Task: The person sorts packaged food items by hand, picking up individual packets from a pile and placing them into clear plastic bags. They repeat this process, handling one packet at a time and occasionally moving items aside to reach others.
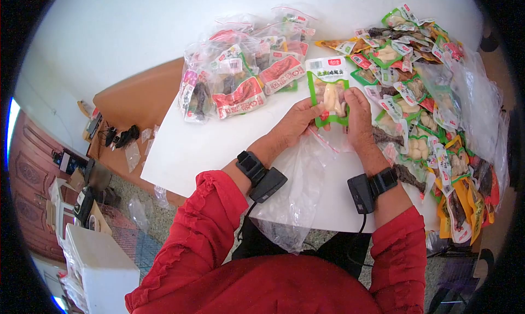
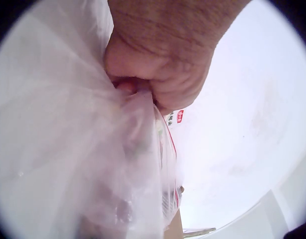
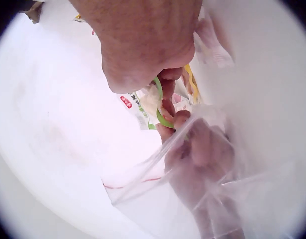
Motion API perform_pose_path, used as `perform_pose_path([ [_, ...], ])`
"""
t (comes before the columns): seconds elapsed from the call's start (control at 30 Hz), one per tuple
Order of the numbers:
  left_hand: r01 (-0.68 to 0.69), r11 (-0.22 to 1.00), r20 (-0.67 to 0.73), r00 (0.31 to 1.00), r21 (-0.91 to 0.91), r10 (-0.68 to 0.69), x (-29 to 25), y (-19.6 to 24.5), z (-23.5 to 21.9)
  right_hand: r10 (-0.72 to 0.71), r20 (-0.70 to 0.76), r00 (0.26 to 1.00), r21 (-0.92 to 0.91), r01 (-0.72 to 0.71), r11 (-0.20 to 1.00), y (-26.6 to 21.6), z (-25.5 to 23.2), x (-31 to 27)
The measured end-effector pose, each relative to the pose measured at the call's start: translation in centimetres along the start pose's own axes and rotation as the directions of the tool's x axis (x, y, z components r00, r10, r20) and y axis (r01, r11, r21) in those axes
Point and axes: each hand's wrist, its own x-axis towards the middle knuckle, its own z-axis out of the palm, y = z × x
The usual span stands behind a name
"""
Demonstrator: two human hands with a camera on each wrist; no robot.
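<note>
A green-edged clear packet of pale food (image 1: 331, 95) is held upright between both hands, over the white table. The left hand (image 1: 299, 121) pinches its lower left edge and also grips the mouth of a clear zip bag (image 1: 295, 177), which hangs down over the table's front edge. On the packet's right side, the right hand (image 1: 359, 117) grips the edge with thumb and fingers. In the left wrist view the bag hides much of the left hand's (image 2: 160, 59) fingertips. The right wrist view shows the right hand (image 3: 143, 45) on the packet's green rim (image 3: 165, 122).
Filled clear zip bags (image 1: 238, 79) stand at the back left of the white table (image 1: 180, 144). Many loose food packets (image 1: 418, 147) are heaped along the right side, with clear plastic bags (image 1: 478, 106) over part of them. A brown surface (image 1: 136, 92) with cables lies beyond the left edge.
</note>
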Motion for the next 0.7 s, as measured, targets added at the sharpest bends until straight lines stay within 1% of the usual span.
perform_pose_path([
  [0.03,0.003,0.999,0.011,1.000,0.042,-0.003,0.0,0.1,0.0,-0.041,-0.048,0.998,0.011,0.042,0.999,0.0,0.3,0.0],
  [0.07,0.003,0.999,0.011,1.000,0.042,-0.004,0.0,0.2,0.0,-0.082,-0.096,0.992,0.021,0.084,0.996,0.0,0.6,0.0],
  [0.1,0.010,0.995,0.024,1.000,0.097,-0.012,-0.1,0.5,0.2,-0.081,-0.095,0.992,0.020,0.084,0.996,0.1,0.5,0.2],
  [0.13,0.016,0.988,0.036,0.999,0.152,-0.021,-0.2,0.8,0.4,-0.087,-0.126,0.988,0.018,0.090,0.996,0.2,0.3,0.3],
  [0.17,0.017,0.988,0.035,0.999,0.152,-0.022,-0.2,0.7,0.6,-0.092,-0.156,0.984,0.016,0.096,0.995,0.4,0.2,0.4],
  [0.2,-0.015,0.992,0.027,1.000,0.126,0.011,-0.2,0.5,0.9,-0.091,-0.156,0.984,0.016,0.095,0.995,0.4,0.2,0.4],
  [0.23,-0.046,0.994,0.018,0.999,0.100,0.045,-0.2,0.5,1.2,-0.074,-0.162,0.984,0.008,0.076,0.997,0.4,0.2,0.4],
  [0.27,-0.046,0.994,0.018,0.999,0.101,0.044,-0.3,0.5,1.2,-0.057,-0.169,0.984,0.001,0.058,0.998,0.3,0.1,0.4],
  [0.3,-0.022,0.996,0.014,1.000,0.085,0.021,-0.4,0.6,1.1,-0.057,-0.170,0.984,0.001,0.058,0.998,0.2,0.2,0.4],
  [0.37,0.002,0.998,0.009,1.000,0.069,-0.002,-0.4,0.6,1.3,-0.144,-0.117,0.983,-0.098,0.133,0.986,0.0,0.3,0.2],
  [0.4,-0.001,0.997,-0.031,1.000,0.082,0.003,-0.3,0.4,1.5,-0.144,-0.117,0.983,-0.098,0.133,0.986,0.1,0.3,0.3],
  [0.43,-0.002,0.995,-0.071,0.997,0.095,0.008,-0.2,0.2,1.6,-0.192,-0.085,0.978,-0.119,0.181,0.976,0.4,0.3,0.4],
  [0.47,0.000,0.996,-0.071,0.997,0.095,0.007,-0.2,0.2,1.5,-0.239,-0.052,0.970,-0.139,0.230,0.963,0.7,0.3,0.5],
  [0.53,0.068,0.973,-0.044,0.997,0.222,-0.060,-0.4,0.2,1.1,-0.239,-0.044,0.970,-0.157,0.229,0.961,1.1,0.1,0.7],
  [0.6,0.066,0.975,-0.031,0.998,0.210,-0.061,-0.3,0.1,1.0,-0.239,-0.036,0.970,-0.175,0.230,0.957,1.1,0.0,0.7],
  [0.7,0.051,0.979,-0.025,0.999,0.199,-0.047,-0.4,-0.1,1.1,-0.194,-0.037,0.980,-0.153,0.187,0.970,0.9,0.2,0.6],
])
